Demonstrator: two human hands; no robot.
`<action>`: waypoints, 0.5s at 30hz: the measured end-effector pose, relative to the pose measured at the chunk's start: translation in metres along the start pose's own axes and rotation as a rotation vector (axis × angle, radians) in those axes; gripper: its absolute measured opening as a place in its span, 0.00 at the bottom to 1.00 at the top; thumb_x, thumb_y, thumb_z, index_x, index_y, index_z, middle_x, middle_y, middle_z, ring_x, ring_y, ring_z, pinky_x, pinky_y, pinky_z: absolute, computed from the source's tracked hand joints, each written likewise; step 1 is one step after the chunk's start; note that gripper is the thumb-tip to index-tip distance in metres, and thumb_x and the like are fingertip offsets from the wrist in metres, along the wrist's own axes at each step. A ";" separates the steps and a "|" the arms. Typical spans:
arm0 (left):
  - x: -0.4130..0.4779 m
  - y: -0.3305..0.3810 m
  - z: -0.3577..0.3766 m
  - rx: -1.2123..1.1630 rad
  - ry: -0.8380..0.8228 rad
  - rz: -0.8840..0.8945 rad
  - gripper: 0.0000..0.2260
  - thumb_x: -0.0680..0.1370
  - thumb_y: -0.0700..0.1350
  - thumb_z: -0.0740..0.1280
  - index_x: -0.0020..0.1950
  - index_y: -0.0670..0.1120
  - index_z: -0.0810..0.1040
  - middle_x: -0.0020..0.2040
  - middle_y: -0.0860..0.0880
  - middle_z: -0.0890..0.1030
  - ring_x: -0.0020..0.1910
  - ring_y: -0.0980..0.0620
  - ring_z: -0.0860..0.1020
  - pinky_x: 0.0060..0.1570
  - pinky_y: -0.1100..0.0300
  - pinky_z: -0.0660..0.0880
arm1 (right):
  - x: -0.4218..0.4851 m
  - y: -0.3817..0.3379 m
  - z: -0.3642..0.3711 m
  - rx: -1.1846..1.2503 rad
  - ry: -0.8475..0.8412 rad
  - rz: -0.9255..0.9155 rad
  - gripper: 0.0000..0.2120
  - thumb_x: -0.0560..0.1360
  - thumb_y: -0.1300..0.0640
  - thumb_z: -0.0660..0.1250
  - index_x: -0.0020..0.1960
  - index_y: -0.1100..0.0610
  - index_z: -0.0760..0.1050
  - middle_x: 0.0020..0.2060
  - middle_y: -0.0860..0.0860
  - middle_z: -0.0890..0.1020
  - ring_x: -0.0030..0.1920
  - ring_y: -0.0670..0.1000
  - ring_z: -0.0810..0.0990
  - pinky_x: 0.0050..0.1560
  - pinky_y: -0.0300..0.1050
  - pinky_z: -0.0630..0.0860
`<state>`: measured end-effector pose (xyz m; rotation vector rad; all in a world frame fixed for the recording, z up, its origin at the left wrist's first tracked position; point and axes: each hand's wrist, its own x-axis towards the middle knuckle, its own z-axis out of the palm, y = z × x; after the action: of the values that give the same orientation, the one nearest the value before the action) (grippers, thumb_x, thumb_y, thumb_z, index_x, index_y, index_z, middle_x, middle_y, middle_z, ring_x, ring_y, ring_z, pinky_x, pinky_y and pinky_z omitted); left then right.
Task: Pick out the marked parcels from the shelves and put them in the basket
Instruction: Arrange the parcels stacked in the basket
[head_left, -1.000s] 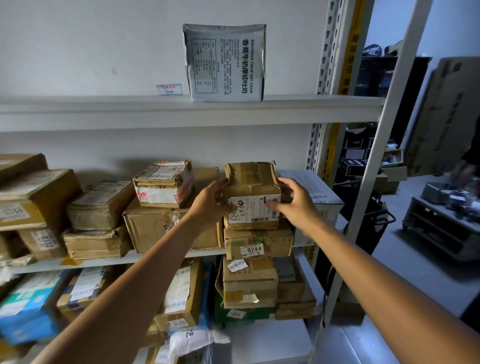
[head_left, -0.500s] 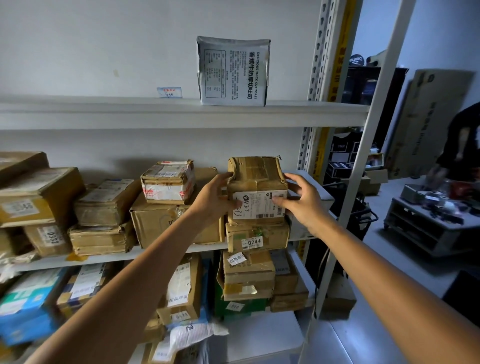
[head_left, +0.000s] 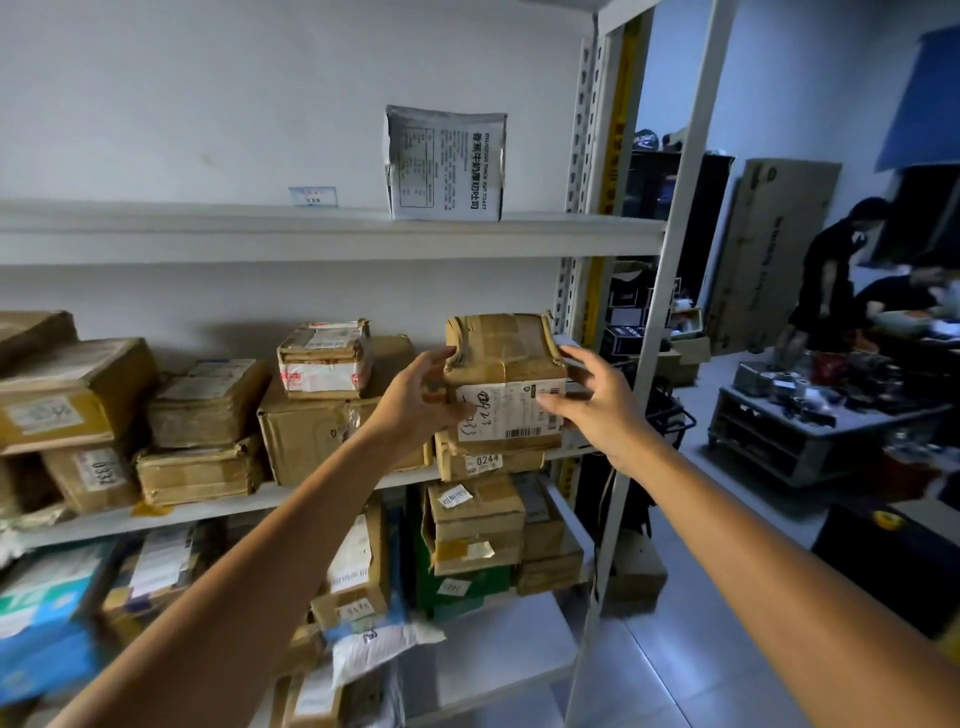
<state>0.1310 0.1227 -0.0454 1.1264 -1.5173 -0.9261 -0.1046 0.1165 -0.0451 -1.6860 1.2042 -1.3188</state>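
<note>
A taped brown parcel (head_left: 501, 364) with a white label and handwritten marks sits on top of a stack at the right end of the middle shelf (head_left: 218, 512). My left hand (head_left: 421, 400) grips its left side, thumb on top and fingers on the front. My right hand (head_left: 597, 400) holds its right side, fingers spread over the label. Under it lies a parcel labelled 0244 (head_left: 488, 463). No basket is in view.
Many brown parcels crowd the middle and lower shelves. A grey printed bag (head_left: 445, 163) stands on the upper shelf. A white shelf upright (head_left: 660, 322) runs just right of my right hand. Beyond it, two people stand by a cluttered low table (head_left: 810, 415).
Both hands have stayed on the marked parcel, and it now sits slightly forward over the parcel below. The view has swung right, showing more of the room.
</note>
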 end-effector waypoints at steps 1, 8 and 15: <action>-0.005 0.001 0.001 -0.011 0.010 -0.003 0.35 0.72 0.31 0.73 0.75 0.51 0.65 0.58 0.51 0.78 0.55 0.49 0.81 0.48 0.48 0.83 | -0.005 -0.004 -0.001 -0.014 -0.005 -0.013 0.32 0.72 0.62 0.75 0.71 0.48 0.67 0.52 0.38 0.76 0.54 0.38 0.76 0.46 0.32 0.77; -0.037 0.009 0.013 -0.020 0.079 -0.044 0.34 0.71 0.33 0.74 0.73 0.51 0.67 0.56 0.54 0.78 0.50 0.52 0.82 0.46 0.51 0.83 | -0.027 -0.008 -0.007 -0.082 -0.024 -0.069 0.31 0.71 0.59 0.77 0.71 0.51 0.69 0.60 0.43 0.77 0.52 0.39 0.77 0.62 0.53 0.77; -0.057 0.013 0.005 -0.176 0.089 -0.113 0.31 0.71 0.31 0.73 0.68 0.55 0.70 0.57 0.47 0.81 0.52 0.46 0.84 0.48 0.47 0.83 | -0.039 -0.013 -0.006 -0.058 -0.059 -0.078 0.33 0.67 0.55 0.79 0.64 0.43 0.64 0.58 0.45 0.78 0.59 0.50 0.80 0.62 0.61 0.77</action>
<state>0.1274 0.1813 -0.0491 1.1195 -1.2847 -1.0507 -0.1095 0.1573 -0.0450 -1.8173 1.1633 -1.2826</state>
